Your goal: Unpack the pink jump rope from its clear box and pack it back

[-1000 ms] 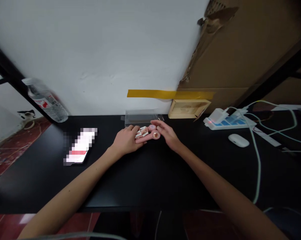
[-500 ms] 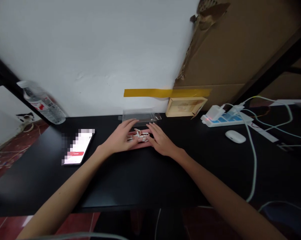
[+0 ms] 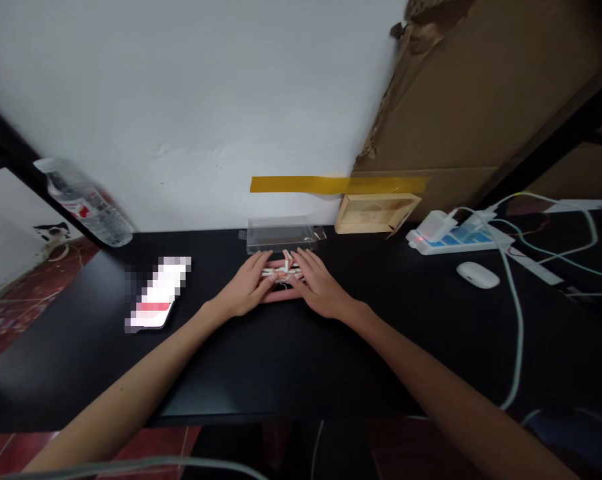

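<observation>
Several small white sticks [image 3: 283, 272], some with pinkish-orange parts, form a jumbled pile near the back middle of the black table. My left hand [image 3: 248, 283] curves round the pile's left side, its thumb pressed in at the front. From the right, my right hand [image 3: 321, 283] cups the pile, fingers along the back and thumb at the front. A pinkish band [image 3: 283, 294] runs below the thumbs; I cannot tell whether it is a frame's edge. Just behind the fingers lies a clear plastic box [image 3: 279, 233].
A phone [image 3: 155, 293] with a lit screen and a plastic bottle [image 3: 85, 203] are at the left. An open wooden box [image 3: 377, 213] leans by the wall. Rightward are a power strip [image 3: 453, 240] with plugged-in cables and a white mouse [image 3: 477, 275].
My hands have drawn slightly inward and down around the pile, and the sticks have shifted. One stick now stands up between the fingers. The view has moved a little.
</observation>
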Tool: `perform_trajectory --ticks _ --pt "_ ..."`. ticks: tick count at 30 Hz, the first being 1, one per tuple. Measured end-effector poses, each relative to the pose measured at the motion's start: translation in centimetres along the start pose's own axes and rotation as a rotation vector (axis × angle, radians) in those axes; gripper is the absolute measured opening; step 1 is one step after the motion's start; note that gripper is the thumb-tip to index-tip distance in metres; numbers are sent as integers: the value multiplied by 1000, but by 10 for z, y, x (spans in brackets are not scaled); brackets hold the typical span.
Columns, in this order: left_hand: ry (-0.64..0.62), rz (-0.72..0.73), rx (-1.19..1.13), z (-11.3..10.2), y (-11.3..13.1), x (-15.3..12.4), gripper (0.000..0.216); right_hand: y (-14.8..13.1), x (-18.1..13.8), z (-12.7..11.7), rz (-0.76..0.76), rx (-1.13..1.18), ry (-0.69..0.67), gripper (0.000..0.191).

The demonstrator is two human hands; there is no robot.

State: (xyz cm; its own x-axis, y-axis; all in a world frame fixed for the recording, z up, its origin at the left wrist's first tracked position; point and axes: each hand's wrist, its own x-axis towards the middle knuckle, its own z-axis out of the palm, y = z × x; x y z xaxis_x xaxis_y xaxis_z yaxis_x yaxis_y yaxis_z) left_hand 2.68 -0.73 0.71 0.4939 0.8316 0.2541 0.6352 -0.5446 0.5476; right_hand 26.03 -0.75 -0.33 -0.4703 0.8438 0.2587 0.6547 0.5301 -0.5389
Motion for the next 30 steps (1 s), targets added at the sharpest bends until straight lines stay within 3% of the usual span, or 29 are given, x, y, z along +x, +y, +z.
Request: perform_trajectory --ticks 5,12,17,24,30 --pt "-10 96 70 -5 -1 4 58 5 -1 -14 -65 -80 56 77" --pt "-95 200 170 -12 -1 -12 86 9 -3 -21 -173 -152 -102 89" --pt "-111 177 207 -7 -6 -12 72 9 -3 -22 -202 -229 -97 79" --pt "-109 239 233 3 4 -5 69 2 0 -35 -281 -166 69 87" --pt "-104 246 234 9 2 -6 77 -3 2 -28 -306 -170 -126 88"
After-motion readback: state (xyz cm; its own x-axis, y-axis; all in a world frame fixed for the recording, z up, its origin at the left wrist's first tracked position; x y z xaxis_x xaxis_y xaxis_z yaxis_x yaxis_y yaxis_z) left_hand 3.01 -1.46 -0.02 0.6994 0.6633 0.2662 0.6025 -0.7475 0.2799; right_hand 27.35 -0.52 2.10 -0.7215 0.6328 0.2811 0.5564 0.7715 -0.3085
